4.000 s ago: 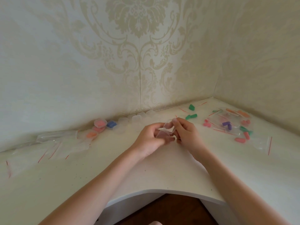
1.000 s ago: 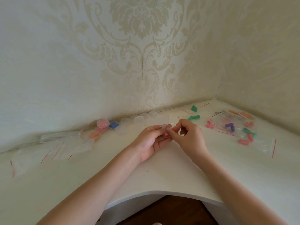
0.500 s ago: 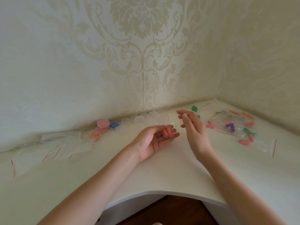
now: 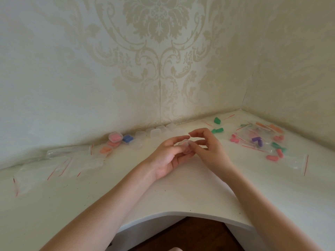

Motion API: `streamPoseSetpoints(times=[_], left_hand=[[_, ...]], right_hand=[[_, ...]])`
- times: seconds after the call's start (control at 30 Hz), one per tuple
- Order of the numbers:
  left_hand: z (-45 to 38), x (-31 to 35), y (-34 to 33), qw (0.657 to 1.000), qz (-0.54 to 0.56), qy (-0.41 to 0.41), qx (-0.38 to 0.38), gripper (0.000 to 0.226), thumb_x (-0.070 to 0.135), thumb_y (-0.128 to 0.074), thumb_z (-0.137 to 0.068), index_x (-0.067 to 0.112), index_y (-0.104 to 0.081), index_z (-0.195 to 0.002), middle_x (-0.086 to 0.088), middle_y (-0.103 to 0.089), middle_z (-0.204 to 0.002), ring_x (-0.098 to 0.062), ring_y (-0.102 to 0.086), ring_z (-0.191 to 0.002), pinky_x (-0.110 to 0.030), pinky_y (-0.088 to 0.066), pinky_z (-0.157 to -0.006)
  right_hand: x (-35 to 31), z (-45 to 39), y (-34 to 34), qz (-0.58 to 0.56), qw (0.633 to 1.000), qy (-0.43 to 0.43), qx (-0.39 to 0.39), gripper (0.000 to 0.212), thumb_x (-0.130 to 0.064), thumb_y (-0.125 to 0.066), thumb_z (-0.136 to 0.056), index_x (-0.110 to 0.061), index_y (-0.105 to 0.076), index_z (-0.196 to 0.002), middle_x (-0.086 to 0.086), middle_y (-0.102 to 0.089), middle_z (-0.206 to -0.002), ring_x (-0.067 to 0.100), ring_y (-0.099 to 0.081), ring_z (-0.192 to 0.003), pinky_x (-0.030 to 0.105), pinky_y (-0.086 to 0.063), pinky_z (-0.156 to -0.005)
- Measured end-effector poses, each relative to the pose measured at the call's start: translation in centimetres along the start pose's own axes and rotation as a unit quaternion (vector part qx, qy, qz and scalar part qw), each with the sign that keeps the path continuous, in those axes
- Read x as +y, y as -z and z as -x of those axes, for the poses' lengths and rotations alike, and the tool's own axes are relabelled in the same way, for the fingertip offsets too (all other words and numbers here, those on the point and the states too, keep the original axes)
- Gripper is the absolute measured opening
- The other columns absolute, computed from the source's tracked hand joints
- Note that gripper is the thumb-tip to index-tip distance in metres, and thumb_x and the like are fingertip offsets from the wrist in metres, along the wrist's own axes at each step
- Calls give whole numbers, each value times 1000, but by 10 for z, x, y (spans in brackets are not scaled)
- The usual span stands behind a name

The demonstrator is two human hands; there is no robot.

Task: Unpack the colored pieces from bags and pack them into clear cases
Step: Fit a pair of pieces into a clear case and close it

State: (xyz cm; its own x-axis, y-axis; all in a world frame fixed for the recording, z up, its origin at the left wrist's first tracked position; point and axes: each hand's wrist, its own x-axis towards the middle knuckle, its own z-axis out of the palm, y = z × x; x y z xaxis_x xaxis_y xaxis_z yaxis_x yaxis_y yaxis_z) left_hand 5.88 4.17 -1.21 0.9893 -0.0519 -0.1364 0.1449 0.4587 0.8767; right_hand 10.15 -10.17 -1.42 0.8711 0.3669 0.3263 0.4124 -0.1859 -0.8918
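Case (image 4: 184, 147), small and clear, at table centre, cradled in left hand (image 4: 170, 156), fingers curled round it; contents blurred. Right hand (image 4: 206, 147) at its three o'clock, fingertips pinching the rim. Best pressed evenly until latched, probably. Filled cases (image 4: 116, 137) at ten o'clock; loose colored pieces (image 4: 217, 130) and bags (image 4: 257, 134) at two.
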Motion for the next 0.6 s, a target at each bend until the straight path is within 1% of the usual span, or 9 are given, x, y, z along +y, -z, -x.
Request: streamPoseSetpoints(times=[0.1, 0.17, 0.27, 0.33, 0.4, 0.47, 0.5, 0.53, 0.6], left_hand=[[3, 0, -1, 999, -39, -11, -16, 28, -4, -47, -95, -3, -51, -123, -14, -71, -104, -16, -70, -90, -23, -56, -75], [3, -2, -2, 997, -76, -23, -7, 25, -2, -47, -96, -2, -50, -120, -8, -71, -94, -12, -70, -82, -24, -57, -75], [3, -2, -4, 989, -145, -37, 17, 27, 5, -52, -95, 2, -44, -121, -11, -66, -104, -15, -69, -89, -37, -57, -83], [7, 6, -1, 970, -227, -82, 37, 24, 9, -53, -95, 6, -39, -115, -12, -64, -110, -17, -70, -93, -40, -57, -84], [9, 23, 10, 932, -310, -173, 69, 17, 11, -50, -96, 16, -35, -99, -7, -62, -104, -10, -70, -83, -32, -57, -80], [10, 41, 34, 891, -340, -255, 158, 18, 11, -52, -95, 19, -37, -92, -6, -58, -99, -3, -68, -69, -30, -56, -73], [11, 49, 48, 859, -364, -283, 224, 14, 12, -54, -95, 19, -42, -94, -9, -57, -99, -3, -66, -66, -35, -55, -72], [12, 55, 62, 816, -401, -305, 286, 9, 13, -54, -95, 17, -47, -98, -11, -55, -102, -7, -65, -71, -40, -53, -75], [15, 63, 86, 719, -497, -306, 377, 16, 14, -51, -95, 13, -55, -111, -14, -53, -111, -22, -60, -90, -40, -48, -85]], right_hand=[[2, -1, -3, -21, 999, -2, -28, 24, -8, -60, -90, -29, -57, -101, -6, -65, -107, 16, -64, -92, 29, -55, -80], [4, -1, -5, -9, 999, 9, -38, 28, -6, -58, -90, -32, -57, -99, -5, -65, -106, 17, -65, -92, 31, -55, -80], [5, -1, -5, -12, 999, 9, -28, 27, -5, -58, -90, -30, -57, -100, -7, -66, -103, 12, -65, -90, 24, -54, -77], [5, -2, -3, -25, 1000, 13, -5, 23, -7, -59, -91, -28, -57, -101, -7, -66, -100, 11, -64, -86, 17, -51, -74], [9, -5, -1, -24, 999, 12, 33, 21, -10, -58, -92, -30, -56, -99, -5, -66, -99, 15, -63, -86, 13, -46, -71], [13, -7, 2, -20, 998, 0, 65, 20, -12, -56, -92, -32, -57, -95, -2, -66, -98, 21, -62, -88, 16, -46, -72], [14, -8, 2, -16, 997, -5, 72, 20, -12, -55, -93, -32, -57, -93, -2, -65, -97, 24, -62, -89, 20, -47, -74], [14, -8, 2, -11, 997, -11, 73, 21, -11, -54, -93, -32, -57, -91, -3, -65, -96, 25, -62, -90, 24, -47, -75], [14, -8, 3, 2, 998, -17, 65, 23, -9, -54, -92, -31, -58, -88, -4, -66, -94, 25, -62, -89, 25, -47, -75]])
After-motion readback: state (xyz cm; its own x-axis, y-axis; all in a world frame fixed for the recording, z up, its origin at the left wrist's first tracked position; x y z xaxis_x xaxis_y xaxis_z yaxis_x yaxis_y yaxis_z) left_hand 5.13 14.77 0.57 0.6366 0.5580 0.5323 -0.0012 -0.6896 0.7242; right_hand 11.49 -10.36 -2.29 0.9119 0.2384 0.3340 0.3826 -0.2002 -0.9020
